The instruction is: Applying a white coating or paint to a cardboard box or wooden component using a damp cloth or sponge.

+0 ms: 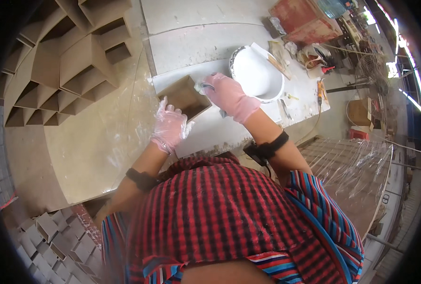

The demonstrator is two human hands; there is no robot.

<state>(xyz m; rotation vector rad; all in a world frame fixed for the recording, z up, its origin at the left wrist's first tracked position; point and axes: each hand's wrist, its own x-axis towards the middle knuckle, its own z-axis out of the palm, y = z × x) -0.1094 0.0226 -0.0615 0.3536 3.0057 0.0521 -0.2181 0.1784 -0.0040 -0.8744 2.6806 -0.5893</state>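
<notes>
An open brown box [184, 94], made of thin board, rests on the white worktop in front of me. My left hand [169, 127], in a thin pinkish glove smeared with white, is at the box's near left side. Its index finger points up along the edge while the other fingers curl over the wall. At the box's right wall is my right hand [222, 92], gloved the same way. Its fingers are closed around a small pale thing at the rim, too covered to name. Beside that hand stands a round white tub [256, 73] with a white-crusted rim.
Similar empty brown boxes [85, 71] are stacked at the far left on a tan board [97, 146]. More small boxes [54, 236] lie lower left. Beyond the tub are a brush [277, 65], a red-brown carton [305, 23] and an orange-handled tool [320, 92]. A plastic-wrapped stack [347, 175] stands right.
</notes>
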